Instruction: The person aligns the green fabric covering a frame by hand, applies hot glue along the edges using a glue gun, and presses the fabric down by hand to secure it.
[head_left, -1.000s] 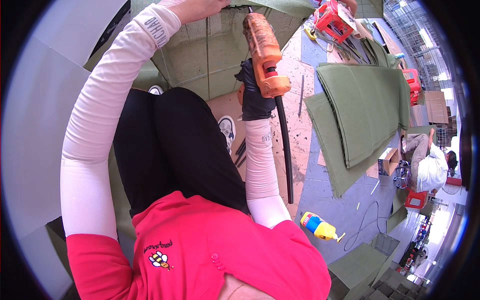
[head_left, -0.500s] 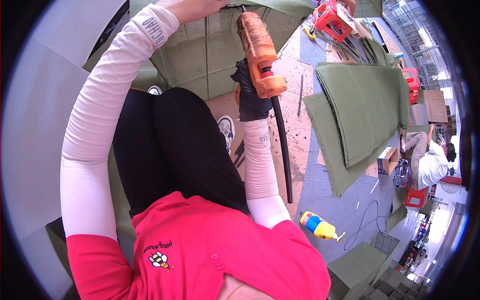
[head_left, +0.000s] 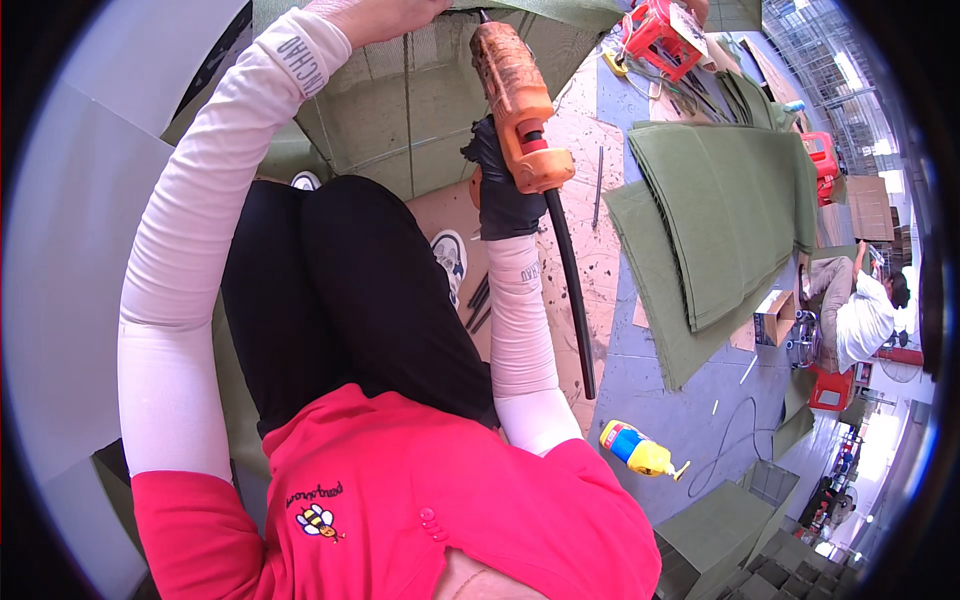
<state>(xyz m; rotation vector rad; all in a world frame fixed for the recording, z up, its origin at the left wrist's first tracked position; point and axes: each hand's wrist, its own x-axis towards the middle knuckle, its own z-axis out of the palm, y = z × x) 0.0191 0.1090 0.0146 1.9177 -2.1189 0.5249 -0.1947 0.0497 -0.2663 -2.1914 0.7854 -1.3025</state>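
My right hand point(head_left: 505, 195), in a black glove, is closed around an orange hot glue gun point(head_left: 520, 110) with a stained, browned barrel. A long black glue stick point(head_left: 572, 300) sticks out of its rear. The dark nozzle points up to the edge of a green mesh-like panel box point(head_left: 365, 110) in front of my knees. My left hand point(head_left: 375, 15) is bare and lies along that box's upper edge, left of the nozzle. The top of the picture cuts it off, so its grip on the edge cannot be made out.
Flat green panels point(head_left: 725, 220) lie stacked on the floor to the right. A yellow-and-blue bottle point(head_left: 640, 450) lies near my right elbow. Red stools point(head_left: 660, 40) stand farther off. At far right a person in a white top point(head_left: 865, 320) sits by a cardboard box point(head_left: 778, 318).
The rear end of the glue stick has swung slightly right and up. My left forearm has shifted slightly left; both hands stay at the box edge and on the glue gun.
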